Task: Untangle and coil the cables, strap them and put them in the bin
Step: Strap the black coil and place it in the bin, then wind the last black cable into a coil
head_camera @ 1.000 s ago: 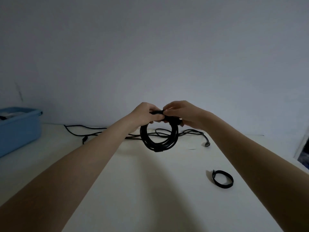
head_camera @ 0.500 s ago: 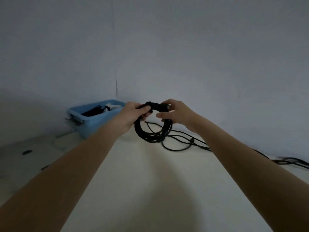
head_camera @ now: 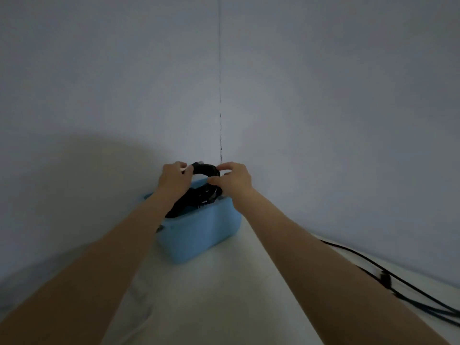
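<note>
A black coiled cable (head_camera: 204, 169) hangs above the open top of a light blue bin (head_camera: 199, 235) that stands on the white table by the wall. My left hand (head_camera: 174, 179) grips the coil's left side. On its right side, my right hand (head_camera: 232, 178) pinches it with thumb and fingers. The coil's lower part dips into the bin among other dark cables (head_camera: 191, 197), so I cannot tell where one ends and the other begins.
Loose black cables (head_camera: 388, 280) trail over the table (head_camera: 211, 307) at the right, along the foot of the wall. A thin vertical seam runs down the wall (head_camera: 220, 108) just behind the bin.
My view has swung left from the table's middle to the bin. Both hands have carried the coil leftward and now hold it over the bin's opening.
</note>
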`<state>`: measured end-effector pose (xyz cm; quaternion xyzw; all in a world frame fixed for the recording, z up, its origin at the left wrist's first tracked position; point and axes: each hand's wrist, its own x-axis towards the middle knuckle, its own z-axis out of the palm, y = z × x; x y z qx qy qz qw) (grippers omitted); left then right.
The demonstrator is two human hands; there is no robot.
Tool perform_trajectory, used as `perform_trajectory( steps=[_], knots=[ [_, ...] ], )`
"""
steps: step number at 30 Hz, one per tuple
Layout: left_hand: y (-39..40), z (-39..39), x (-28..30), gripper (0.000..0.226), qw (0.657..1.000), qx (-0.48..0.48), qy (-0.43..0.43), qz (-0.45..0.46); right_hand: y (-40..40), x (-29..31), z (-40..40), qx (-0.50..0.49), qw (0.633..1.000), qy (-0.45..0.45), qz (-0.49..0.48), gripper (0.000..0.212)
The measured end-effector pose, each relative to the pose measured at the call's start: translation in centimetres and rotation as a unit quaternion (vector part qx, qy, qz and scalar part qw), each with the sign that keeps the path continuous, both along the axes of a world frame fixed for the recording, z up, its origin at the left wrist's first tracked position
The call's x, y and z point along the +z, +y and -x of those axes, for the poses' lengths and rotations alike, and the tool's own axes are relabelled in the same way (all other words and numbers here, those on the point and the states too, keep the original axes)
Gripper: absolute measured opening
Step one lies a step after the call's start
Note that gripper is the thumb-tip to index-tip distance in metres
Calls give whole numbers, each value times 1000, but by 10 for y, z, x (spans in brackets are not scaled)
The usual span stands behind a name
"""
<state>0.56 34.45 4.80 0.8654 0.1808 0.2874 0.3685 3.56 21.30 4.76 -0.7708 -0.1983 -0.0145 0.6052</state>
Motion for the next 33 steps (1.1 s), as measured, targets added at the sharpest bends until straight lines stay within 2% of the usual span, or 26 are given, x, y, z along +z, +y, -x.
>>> perform_trajectory(
  steps=[2, 4, 7, 12, 15, 17, 19, 21, 22, 24, 27, 29, 33],
  knots=[
    [-3, -8, -9, 43, 983, -38, 120, -130, 11, -8, -16, -18, 999, -14, 46, 37],
    [-7, -16, -18, 48, 959, -74, 221, -162, 14, -18, -24, -18, 991, -65, 113, 34],
    [-11, -25, -23, 43, 936, -108, 284, -179, 16, -30, -33, 4, 953, -155, 260, 27],
    [-2, -36, -25, 37, 909, -147, 335, -200, 31, -39, -56, -34, 917, -145, 371, 27],
    [4, -39, -31, 33, 924, -115, 307, -196, 36, -42, -60, -29, 905, -140, 401, 28],
    [0, -37, -35, 30, 939, -51, 260, -219, 28, -42, -56, 11, 908, -137, 396, 31],
    [-9, -29, -34, 27, 957, 24, 184, -224, 10, -39, -47, 58, 937, -138, 317, 34],
    [-25, -21, -29, 25, 973, 34, 68, -217, -17, -33, -34, 37, 970, -134, 202, 33],
    [-40, -16, -25, 24, 975, 11, 13, -222, -34, -29, -28, 9, 977, -123, 172, 32],
    [-74, -8, -19, 23, 966, -59, -32, -251, -73, -19, -13, 6, 982, -60, 181, 31],
    [-145, 3, -19, 23, 947, -190, -7, -258, -142, -4, 25, 47, 951, 39, 303, 27],
    [-198, 18, -23, 24, 918, -286, 24, -275, -189, 2, 55, 30, 922, 69, 379, 26],
    [-308, 67, -42, 25, 842, -458, 65, -277, -302, -1, 122, -56, 871, 137, 469, 22]
  ],
)
